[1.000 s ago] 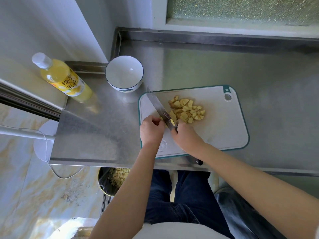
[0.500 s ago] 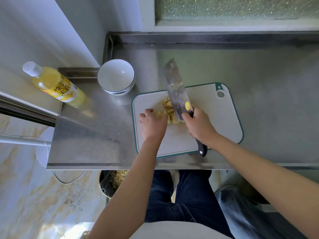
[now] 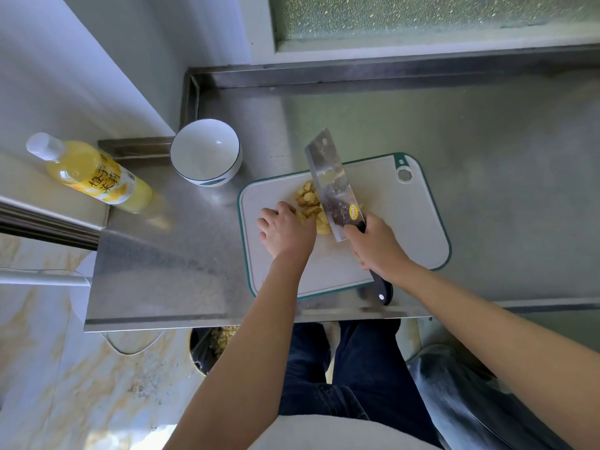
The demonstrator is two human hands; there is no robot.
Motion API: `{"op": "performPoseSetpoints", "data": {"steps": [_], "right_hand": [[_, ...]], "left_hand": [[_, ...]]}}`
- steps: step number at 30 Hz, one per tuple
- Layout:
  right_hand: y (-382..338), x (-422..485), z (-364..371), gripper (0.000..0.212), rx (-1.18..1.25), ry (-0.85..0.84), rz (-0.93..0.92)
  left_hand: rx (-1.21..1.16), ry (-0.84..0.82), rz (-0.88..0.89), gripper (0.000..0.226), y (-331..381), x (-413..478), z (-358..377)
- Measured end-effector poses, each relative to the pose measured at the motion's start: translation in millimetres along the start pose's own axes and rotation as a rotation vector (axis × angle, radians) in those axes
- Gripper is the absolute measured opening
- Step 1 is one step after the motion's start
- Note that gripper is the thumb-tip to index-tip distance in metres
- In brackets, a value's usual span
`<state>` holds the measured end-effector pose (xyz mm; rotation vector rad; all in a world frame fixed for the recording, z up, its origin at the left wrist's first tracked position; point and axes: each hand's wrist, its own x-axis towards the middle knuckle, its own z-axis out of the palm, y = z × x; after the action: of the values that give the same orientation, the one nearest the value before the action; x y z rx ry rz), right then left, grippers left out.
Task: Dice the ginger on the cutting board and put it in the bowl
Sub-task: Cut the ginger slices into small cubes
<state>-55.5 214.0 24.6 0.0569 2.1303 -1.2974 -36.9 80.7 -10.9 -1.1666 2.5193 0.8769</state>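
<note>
- The cutting board (image 3: 406, 222) lay on the counter (image 3: 487, 141), under both hands.
- The left hand (image 3: 287, 230) rested on the board's left part, and the right hand (image 3: 378, 250) was over its middle.
- The ginger pieces (image 3: 308, 203) sat in a heap on the board, between the two hands, touching the left hand's far side.
- The cleaver (image 3: 334, 186) reached out beyond the right hand, its blade just right of the heap and its handle end behind the right wrist at the board's near edge.
- The bowl (image 3: 206, 151) stood on the counter beyond and left of the left hand, off the board.
- The bottle (image 3: 94, 173) stood farther left of the bowl, well apart from both hands.
- A bin (image 3: 203, 352) sat below the counter's near edge, nearer than the left hand.
</note>
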Motion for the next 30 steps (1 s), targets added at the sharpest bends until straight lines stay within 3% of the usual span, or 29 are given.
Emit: {"op": "performPoseSetpoints", "data": {"steps": [9, 15, 21, 26, 30], "right_hand": [[8, -2, -6, 0.025, -0.039, -0.009, -0.006], [7, -4, -10, 0.025, -0.072, -0.011, -0.022], [6, -6, -14, 0.023, -0.054, -0.037, 0.004], [6, -9, -15, 0.019, -0.094, -0.033, -0.024], [5, -13, -12, 0.015, -0.194, -0.037, -0.090]], "left_hand": [[0.098, 0.035, -0.038, 0.033, 6, 0, 2], [0.095, -0.041, -0.056, 0.033, 12, 7, -4], [0.232, 0.007, 0.136, 0.026, -3, 1, -1], [0.271, -0.068, 0.354, 0.021, -18, 1, -11], [0.173, -0.104, 0.358, 0.032, -21, -1, -17]]}}
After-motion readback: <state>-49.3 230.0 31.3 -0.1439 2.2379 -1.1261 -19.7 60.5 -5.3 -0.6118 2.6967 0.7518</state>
